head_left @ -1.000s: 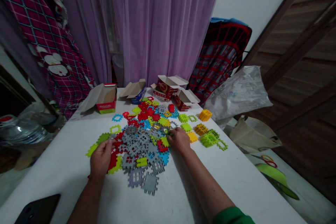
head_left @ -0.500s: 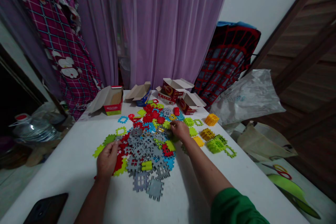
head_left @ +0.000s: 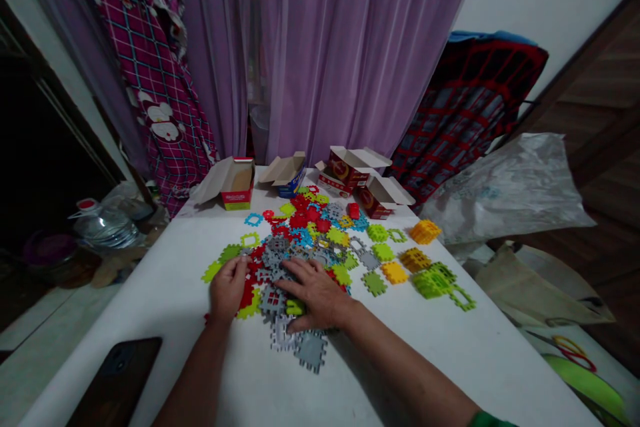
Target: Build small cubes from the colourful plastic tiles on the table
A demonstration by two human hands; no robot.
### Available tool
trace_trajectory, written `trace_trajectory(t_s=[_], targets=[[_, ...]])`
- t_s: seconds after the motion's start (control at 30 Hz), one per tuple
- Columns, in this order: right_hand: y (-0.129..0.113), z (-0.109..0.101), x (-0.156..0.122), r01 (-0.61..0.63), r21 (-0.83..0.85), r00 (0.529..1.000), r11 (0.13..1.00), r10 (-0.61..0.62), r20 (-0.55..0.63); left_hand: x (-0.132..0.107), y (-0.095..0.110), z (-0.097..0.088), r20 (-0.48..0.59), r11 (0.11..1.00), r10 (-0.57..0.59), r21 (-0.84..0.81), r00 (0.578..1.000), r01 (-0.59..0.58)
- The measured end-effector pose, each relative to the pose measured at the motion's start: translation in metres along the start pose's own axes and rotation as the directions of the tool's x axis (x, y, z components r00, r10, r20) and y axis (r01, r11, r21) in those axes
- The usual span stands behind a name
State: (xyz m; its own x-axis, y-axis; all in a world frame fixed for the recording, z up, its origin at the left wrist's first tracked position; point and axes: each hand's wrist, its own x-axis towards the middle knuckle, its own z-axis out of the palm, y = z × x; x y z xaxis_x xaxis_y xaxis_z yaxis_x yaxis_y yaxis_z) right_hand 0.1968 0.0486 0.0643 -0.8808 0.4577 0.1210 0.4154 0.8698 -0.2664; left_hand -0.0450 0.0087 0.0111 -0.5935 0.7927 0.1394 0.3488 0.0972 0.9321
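A heap of interlocking plastic waffle-block tiles (head_left: 300, 247) in red, grey, blue and green covers the middle of the white table (head_left: 165, 340). My left hand (head_left: 229, 288) rests on the heap's left side, with its fingers against grey and red tiles. My right hand (head_left: 315, 295) lies spread flat over the near grey tiles, its fingertips reaching toward my left hand. Just under its fingers sits a yellow-green joined block (head_left: 295, 307). A large grey tile (head_left: 311, 351) lies at the near edge of the heap, beyond my right wrist's reach of cover.
Opened red cardboard boxes (head_left: 235, 183) stand along the far edge. Built orange and green cubes (head_left: 425, 231) sit to the right. A dark phone (head_left: 117, 380) lies at the near left corner. A plastic bag (head_left: 505, 190) rests beyond the right edge.
My right hand has moved from the far side of the heap back to the near grey tiles, closer to my left hand. The view has turned slightly left.
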Motion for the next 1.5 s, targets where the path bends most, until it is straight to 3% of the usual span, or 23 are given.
trace_trajectory(t_s=[0.13, 0.3, 0.37, 0.43, 0.53, 0.6, 0.67, 0.8, 0.97, 1.07, 1.13, 1.27, 1.5], targets=[[0.023, 0.003, 0.023, -0.118, -0.102, 0.993, 0.988, 0.115, -0.036, -0.001, 0.006, -0.001, -0.002, 1.0, -0.005, -0.014, 1.0, 0.005], [0.041, -0.016, 0.032, -0.325, -0.056, 0.93, 0.944, 0.308, -0.198, -0.001, 0.007, -0.002, 0.005, 1.0, 0.0, -0.007, 1.0, 0.0], [0.03, -0.014, 0.014, -0.288, -0.024, 0.923, 0.957, 0.271, -0.273, -0.002, 0.007, -0.001, 0.001, 1.0, -0.005, -0.003, 1.0, 0.005], [0.012, -0.004, -0.013, -0.159, -0.009, 0.941, 0.987, 0.149, -0.304, -0.002, 0.008, -0.001, -0.002, 1.0, -0.002, -0.011, 1.0, 0.002], [-0.012, 0.019, -0.05, 0.078, -0.058, 0.961, 0.995, -0.091, -0.263, -0.003, 0.009, 0.0, -0.004, 1.0, 0.002, -0.026, 1.0, -0.002], [-0.017, 0.032, -0.057, 0.097, -0.121, 0.956, 0.988, -0.126, -0.265, -0.002, 0.009, 0.001, 0.0, 1.0, 0.007, -0.023, 1.0, -0.007], [-0.011, 0.039, -0.045, 0.029, -0.188, 0.947, 0.982, -0.088, -0.31, -0.002, 0.008, 0.001, 0.003, 1.0, 0.012, -0.016, 1.0, -0.012], [0.013, 0.038, 0.005, -0.125, -0.258, 0.917, 0.958, 0.012, -0.399, -0.001, 0.006, 0.0, -0.006, 1.0, 0.013, -0.02, 1.0, -0.013], [0.034, 0.023, 0.029, -0.328, -0.12, 0.827, 0.937, 0.224, -0.515, -0.001, 0.004, -0.001, 0.007, 0.999, 0.014, -0.037, 1.0, -0.013], [0.041, 0.005, 0.026, -0.454, -0.055, 0.799, 0.889, 0.379, -0.467, -0.001, 0.003, 0.001, 0.016, 0.998, 0.015, -0.054, 1.0, -0.014], [0.044, -0.007, 0.028, -0.498, -0.097, 0.82, 0.862, 0.431, -0.376, 0.0, 0.003, 0.002, 0.013, 0.998, 0.016, -0.056, 1.0, -0.015], [0.041, -0.021, 0.041, -0.47, -0.197, 0.878, 0.86, 0.433, -0.206, 0.001, 0.001, 0.002, 0.017, 0.999, 0.012, -0.051, 1.0, -0.012], [0.033, -0.022, 0.063, -0.547, -0.231, 0.837, 0.805, 0.53, -0.135, 0.001, -0.002, 0.002, 0.036, 0.999, 0.022, -0.046, 0.999, -0.02]])
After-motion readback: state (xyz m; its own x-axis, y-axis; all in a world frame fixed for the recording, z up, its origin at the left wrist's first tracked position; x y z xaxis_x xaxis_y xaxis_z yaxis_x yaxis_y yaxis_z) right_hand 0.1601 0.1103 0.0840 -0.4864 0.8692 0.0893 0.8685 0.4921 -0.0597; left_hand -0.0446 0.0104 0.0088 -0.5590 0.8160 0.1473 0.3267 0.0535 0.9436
